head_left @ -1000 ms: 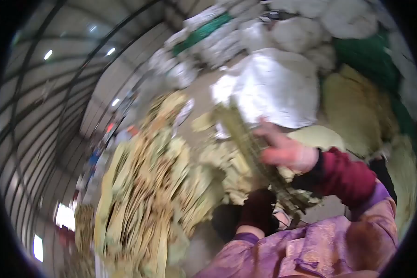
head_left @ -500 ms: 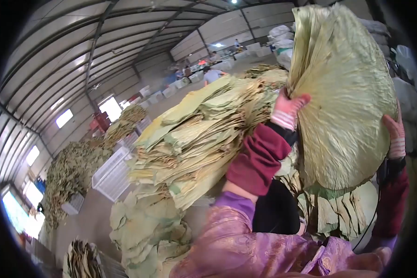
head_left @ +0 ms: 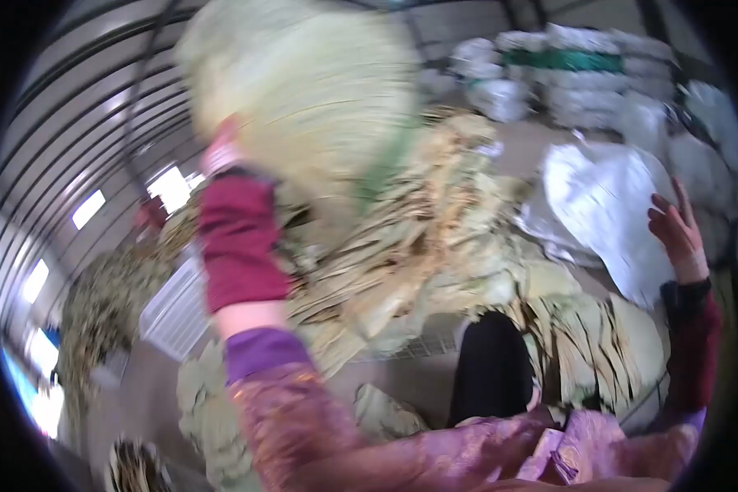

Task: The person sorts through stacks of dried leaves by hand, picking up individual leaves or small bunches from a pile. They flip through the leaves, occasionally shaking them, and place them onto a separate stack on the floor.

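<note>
My left hand (head_left: 225, 152) is raised on the left, its fingers closed on the edge of a big fan-shaped bundle of dried lotus leaves (head_left: 320, 90). Motion smears the bundle, which is pale yellow-green and hangs over a large heap of dried leaves (head_left: 418, 246). On the far right my right hand (head_left: 679, 234) holds nothing, fingers apart and pointing up, in front of white plastic sacking (head_left: 603, 205). Close to my knee stands a packed row of folded dried leaves (head_left: 590, 353).
A white plastic crate (head_left: 175, 307) sits left of the heap, with another leaf pile (head_left: 115, 303) beyond it. Stacked white sacks (head_left: 599, 82) line the back right. More leaves (head_left: 213, 418) lie low at the left, near a container of upright leaves (head_left: 137, 467).
The leaf bundle has swung from the right over to the upper left in my left hand. My right hand has let go of its edge and stays at the right. The view has turned slightly.
</note>
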A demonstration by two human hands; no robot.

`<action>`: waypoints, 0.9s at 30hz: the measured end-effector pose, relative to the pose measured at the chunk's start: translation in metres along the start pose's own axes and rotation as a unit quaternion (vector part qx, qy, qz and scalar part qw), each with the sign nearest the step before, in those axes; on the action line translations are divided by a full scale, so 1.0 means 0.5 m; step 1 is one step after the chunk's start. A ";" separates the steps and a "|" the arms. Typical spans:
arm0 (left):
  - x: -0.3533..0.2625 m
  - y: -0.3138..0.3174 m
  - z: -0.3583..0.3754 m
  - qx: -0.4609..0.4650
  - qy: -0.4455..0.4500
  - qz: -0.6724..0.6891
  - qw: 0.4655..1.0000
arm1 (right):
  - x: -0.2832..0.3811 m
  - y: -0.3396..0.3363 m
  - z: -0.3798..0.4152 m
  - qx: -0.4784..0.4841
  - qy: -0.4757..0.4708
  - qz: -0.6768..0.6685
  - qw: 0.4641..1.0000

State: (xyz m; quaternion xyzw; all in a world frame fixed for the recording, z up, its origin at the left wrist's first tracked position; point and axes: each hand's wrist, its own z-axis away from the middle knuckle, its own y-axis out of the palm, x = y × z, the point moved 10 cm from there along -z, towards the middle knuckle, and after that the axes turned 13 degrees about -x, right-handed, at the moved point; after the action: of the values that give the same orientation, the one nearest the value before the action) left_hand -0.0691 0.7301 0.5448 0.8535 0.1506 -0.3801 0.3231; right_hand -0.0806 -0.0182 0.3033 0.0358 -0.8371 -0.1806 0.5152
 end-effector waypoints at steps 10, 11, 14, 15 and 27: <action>0.224 -0.371 -0.056 -0.112 0.062 -0.357 0.925 | -0.037 -0.521 0.189 -0.277 0.068 0.050 0.957; 0.217 -0.369 -0.027 -0.126 0.085 -0.370 0.916 | -0.019 -0.552 0.205 -0.307 0.059 0.059 0.948; 0.153 -0.377 0.076 -0.165 0.193 -0.383 0.888 | 0.036 -0.609 0.275 -0.341 0.026 0.065 0.938; 0.131 -0.359 0.116 -0.174 0.243 -0.374 0.878 | 0.051 -0.631 0.299 -0.354 0.013 0.065 0.933; 0.617 0.283 0.946 0.362 -0.375 0.364 0.772 | -0.223 -0.693 0.186 -0.247 0.088 0.539 0.800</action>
State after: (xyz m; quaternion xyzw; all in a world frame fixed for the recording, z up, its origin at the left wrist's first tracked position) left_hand -0.0533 0.3132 0.1388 0.6881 -0.4530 -0.5504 0.1355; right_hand -0.1536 -0.2890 0.0534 -0.5339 -0.5992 -0.0702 0.5924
